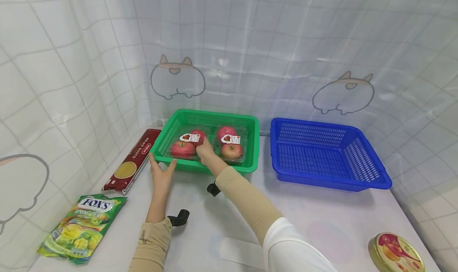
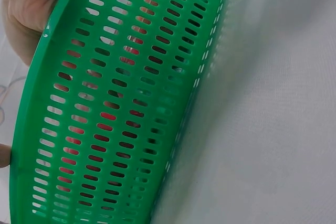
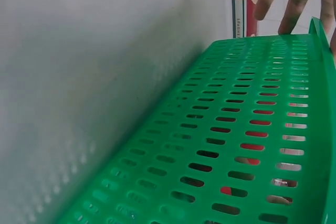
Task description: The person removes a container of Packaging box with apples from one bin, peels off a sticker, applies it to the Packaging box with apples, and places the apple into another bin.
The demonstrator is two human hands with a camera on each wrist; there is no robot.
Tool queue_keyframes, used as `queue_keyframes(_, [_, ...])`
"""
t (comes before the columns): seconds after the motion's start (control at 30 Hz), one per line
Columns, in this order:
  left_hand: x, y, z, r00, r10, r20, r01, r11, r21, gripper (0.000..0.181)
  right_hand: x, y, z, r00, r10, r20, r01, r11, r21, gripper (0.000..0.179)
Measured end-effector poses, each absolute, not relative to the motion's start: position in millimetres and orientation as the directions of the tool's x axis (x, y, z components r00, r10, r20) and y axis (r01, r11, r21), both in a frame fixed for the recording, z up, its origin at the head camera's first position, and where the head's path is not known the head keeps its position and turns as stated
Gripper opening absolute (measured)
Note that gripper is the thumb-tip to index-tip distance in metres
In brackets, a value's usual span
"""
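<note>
In the head view, two clear plastic packs of red apples, the left pack [image 1: 184, 148] and the right pack [image 1: 231, 149], lie side by side in the green basket [image 1: 255, 144]. My right hand [image 1: 205, 151] reaches over the front rim to the right side of the left pack. Its fingertips are hidden, so I cannot tell whether they grip the pack. With thumb and fingers spread, my left hand [image 1: 162, 175] touches the basket's front left corner. Its spread fingers [image 3: 296, 2] also show beyond the slotted basket wall in the right wrist view.
To the right stands a blue basket [image 1: 315, 180]. A dark red pasta packet [image 1: 134, 158] lies left of the green basket, with a green Fox's candy bag [image 1: 82, 226] nearer. A round tin [image 1: 396, 252] sits front right. White tiled sheeting [image 1: 243, 65] rises behind.
</note>
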State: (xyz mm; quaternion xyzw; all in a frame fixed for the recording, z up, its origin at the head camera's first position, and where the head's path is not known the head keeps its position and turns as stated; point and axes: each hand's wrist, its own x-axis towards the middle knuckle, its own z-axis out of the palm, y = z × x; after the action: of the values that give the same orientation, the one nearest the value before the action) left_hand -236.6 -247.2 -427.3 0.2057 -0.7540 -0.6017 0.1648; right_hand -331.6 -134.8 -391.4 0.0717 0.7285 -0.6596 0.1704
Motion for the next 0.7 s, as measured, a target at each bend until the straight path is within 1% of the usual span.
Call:
queue_keyframes(0.1, [-236.2,-247.7,-427.2,-0.861,-0.509,-0.002,-0.116,0.193,0.974,0.090,-334.1,-138.1,-393.9,-0.940,-0.111,-0.322,0.299,0.185,-0.936,0.065])
queue_keyframes(0.2, [-236.4,-248.2,-427.2,-0.862,-0.507,-0.002,-0.112,0.187,0.976,0.090,-354.1,-143.7,-422.3,-0.949,-0.135,-0.284,0.247,0.242,-0.939,0.065])
queue_keyframes(0.27, [-236.2,-248.0,-427.5,-0.863,-0.504,0.001,-0.107,0.185,0.977,0.090,-360.8,-145.6,-430.7,-0.947,-0.141,-0.289,0.249,0.252,-0.935,0.066])
queue_keyframes(0.33, [-235.9,-247.8,-427.5,-0.865,-0.502,-0.001,-0.105,0.180,0.978,0.090,-369.1,-146.9,-442.7,-0.948,-0.154,-0.279,0.243,0.216,-0.946,0.067])
queue_keyframes(0.4, [-235.4,-247.5,-427.3,-0.866,-0.500,-0.009,-0.113,0.178,0.977,0.091,-355.0,-143.0,-423.7,-0.954,-0.146,-0.263,0.235,0.184,-0.954,0.065])
queue_keyframes(0.53, [-235.3,-247.3,-426.9,-0.869,-0.494,-0.017,-0.123,0.182,0.976,0.091,-330.7,-133.5,-394.8,-0.973,-0.151,-0.174,0.145,0.186,-0.972,0.064])
queue_keyframes(0.7, [-235.9,-250.4,-426.6,-0.869,-0.494,-0.003,-0.116,0.198,0.973,0.091,-324.5,-126.2,-386.9,-0.968,-0.202,-0.146,0.095,0.242,-0.966,0.067])
